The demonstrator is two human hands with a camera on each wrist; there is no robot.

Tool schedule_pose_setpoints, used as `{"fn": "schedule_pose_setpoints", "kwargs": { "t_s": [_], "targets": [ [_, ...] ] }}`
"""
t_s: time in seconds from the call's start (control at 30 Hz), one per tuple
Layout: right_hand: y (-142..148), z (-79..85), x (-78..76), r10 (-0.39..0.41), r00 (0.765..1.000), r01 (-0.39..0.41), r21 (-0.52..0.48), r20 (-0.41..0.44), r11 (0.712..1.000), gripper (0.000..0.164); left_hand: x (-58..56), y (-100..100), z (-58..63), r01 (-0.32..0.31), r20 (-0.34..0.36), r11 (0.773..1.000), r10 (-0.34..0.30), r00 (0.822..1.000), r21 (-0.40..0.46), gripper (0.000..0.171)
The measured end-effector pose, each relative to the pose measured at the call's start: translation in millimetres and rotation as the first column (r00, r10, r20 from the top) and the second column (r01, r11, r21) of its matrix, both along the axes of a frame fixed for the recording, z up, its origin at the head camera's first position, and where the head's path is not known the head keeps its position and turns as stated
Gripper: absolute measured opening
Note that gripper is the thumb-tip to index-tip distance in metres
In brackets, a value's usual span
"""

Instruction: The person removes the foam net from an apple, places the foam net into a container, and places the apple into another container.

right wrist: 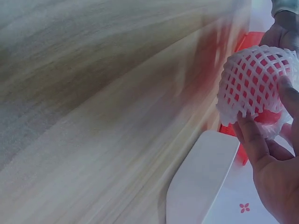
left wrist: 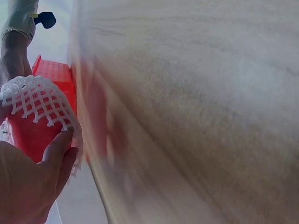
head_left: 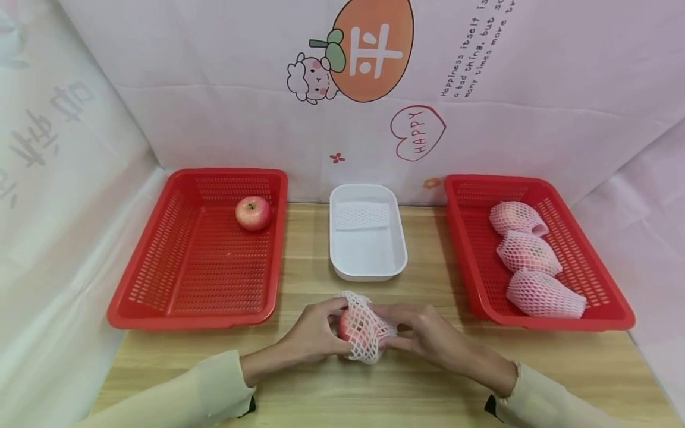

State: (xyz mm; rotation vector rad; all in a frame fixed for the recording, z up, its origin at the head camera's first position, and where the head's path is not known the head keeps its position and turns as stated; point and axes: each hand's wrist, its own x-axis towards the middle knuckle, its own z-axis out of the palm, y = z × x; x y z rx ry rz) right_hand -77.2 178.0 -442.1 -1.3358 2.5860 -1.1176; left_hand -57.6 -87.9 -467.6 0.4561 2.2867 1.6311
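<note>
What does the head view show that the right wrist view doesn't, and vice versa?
Only the head view shows the bare apple in the left red basket, the three netted apples in the right red basket, and the foam net inside the white tray.

Only the right wrist view gives a close, low side look at the held apple and its mesh cover.

Both show the left hand, right hand, held apple, cover, white tray, printed flower and part of the left red basket.

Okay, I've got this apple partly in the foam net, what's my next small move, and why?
I'd probably have your left hand ease the foam net further over the apple while your right hand steadies it, since the apple's left side shows bare red outside the mesh.
</note>
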Motion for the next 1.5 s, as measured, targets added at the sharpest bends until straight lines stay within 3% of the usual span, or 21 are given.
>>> {"fn": "schedule_pose_setpoints", "kwargs": {
  "t_s": [0.07,0.23,0.47,0.63,0.9,1.13,1.5],
  "targets": [
    [0,1.9,-0.5,0.001,1.0,-0.001,-0.018,0.009,1.0,0.056,-0.9,-1,1.7,-0.003,0.014,1.0,0.003,1.0,0.01,0.062],
    [0,4.7,-1.0,0.002,0.999,0.0,-0.059,0.039,0.998,0.053,-2.7,-3,4.1,-0.003,-0.036,1.0,0.003,0.999,-0.02,0.064],
    [-2,7.4,-1.5,-0.016,1.0,0.015,-0.092,-0.017,0.996,0.048,-1.4,-8,8.9,-0.013,-0.065,1.0,0.012,0.998,-0.024,0.067],
    [-2,10.7,-3.9,-0.035,0.996,0.027,-0.099,-0.079,0.995,0.041,0.8,-11,16.3,-0.035,-0.041,0.998,0.033,0.999,-0.044,0.069],
    [1,17.4,-6.5,-0.003,0.993,-0.01,-0.115,-0.119,0.993,0.042,5.9,-18,32.6,-0.084,0.015,0.994,0.085,0.996,-0.071,0.082],
    [6,32.2,-10.9,-0.013,0.99,-0.001,-0.096,-0.14,0.995,0.043,6.7,-29,47.1,-0.101,0.04,0.994,0.103,0.994,-0.046,0.081],
    [19,65.6,-23.3,0.068,0.983,-0.08,-0.065,-0.168,0.995,0.049,10.7,-43,72.1,-0.106,0.042,0.992,0.109,0.993,-0.062,0.081]
  ]
}}
